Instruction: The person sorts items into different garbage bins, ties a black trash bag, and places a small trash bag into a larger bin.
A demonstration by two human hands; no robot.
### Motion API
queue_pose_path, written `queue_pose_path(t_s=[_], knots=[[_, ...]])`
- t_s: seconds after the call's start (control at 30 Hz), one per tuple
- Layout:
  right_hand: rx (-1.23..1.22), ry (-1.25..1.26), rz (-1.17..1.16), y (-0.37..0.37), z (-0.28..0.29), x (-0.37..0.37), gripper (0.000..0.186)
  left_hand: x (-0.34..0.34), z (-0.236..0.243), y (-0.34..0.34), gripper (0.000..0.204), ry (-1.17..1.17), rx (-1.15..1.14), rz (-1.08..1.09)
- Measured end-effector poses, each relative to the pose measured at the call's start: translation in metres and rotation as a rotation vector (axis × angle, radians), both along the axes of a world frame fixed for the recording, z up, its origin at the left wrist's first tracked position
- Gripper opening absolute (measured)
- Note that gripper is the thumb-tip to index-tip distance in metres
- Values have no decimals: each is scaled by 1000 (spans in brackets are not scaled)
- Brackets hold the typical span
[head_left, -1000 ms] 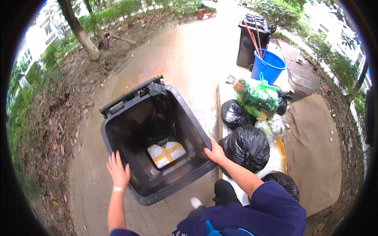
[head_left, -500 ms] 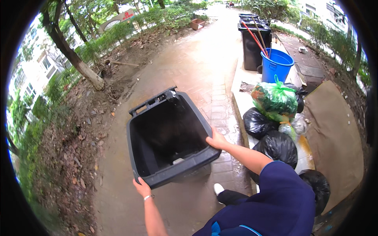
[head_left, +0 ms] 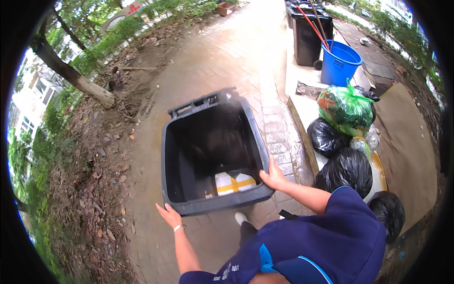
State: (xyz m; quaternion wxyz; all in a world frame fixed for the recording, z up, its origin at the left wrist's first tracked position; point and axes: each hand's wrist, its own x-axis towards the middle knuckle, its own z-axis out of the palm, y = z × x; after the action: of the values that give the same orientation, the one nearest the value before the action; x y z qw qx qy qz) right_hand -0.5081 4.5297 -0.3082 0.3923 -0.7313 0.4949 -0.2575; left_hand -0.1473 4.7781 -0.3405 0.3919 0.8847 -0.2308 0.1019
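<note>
In front of me is a black wheelie bin [head_left: 222, 200], its mouth tipped toward me and its hinge bar on the far side. Inside, near the close wall, lies a white box [head_left: 234, 183] with crossed yellow tape, and dark material sits beside it. My right hand [head_left: 275, 178] is closed on the near right corner of the rim. At the near left corner, my left hand [head_left: 170, 217] presses against the bin, its fingers partly spread along the outside. The undersides of the fingers are hidden.
To the right, black garbage bags [head_left: 347, 171] and a green bag [head_left: 346, 108] are piled beside a brown sheet [head_left: 407, 156]. Beyond them stand a blue bucket [head_left: 341, 64] with long handles and more black bins [head_left: 309, 38]. A tree [head_left: 75, 78] rises from the leafy ground at left.
The bin has shifted slightly right in the view and turned a little. The taped white box now shows inside it. My left fingers have spread more at the corner.
</note>
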Motion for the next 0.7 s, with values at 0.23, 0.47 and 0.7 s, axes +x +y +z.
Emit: queue_pose_path(t_s=[0.23, 0.47, 0.7], knots=[[60, 136, -160, -49, -11, 92, 83, 96, 37, -110, 59, -401, 257, -147], [40, 122, -256, -140, -13, 137, 75, 140, 54, -233, 66, -330, 266, -1030], [143, 177, -346, -258, -2, 174, 70, 181, 30, -361, 27, -322, 196, -1053]])
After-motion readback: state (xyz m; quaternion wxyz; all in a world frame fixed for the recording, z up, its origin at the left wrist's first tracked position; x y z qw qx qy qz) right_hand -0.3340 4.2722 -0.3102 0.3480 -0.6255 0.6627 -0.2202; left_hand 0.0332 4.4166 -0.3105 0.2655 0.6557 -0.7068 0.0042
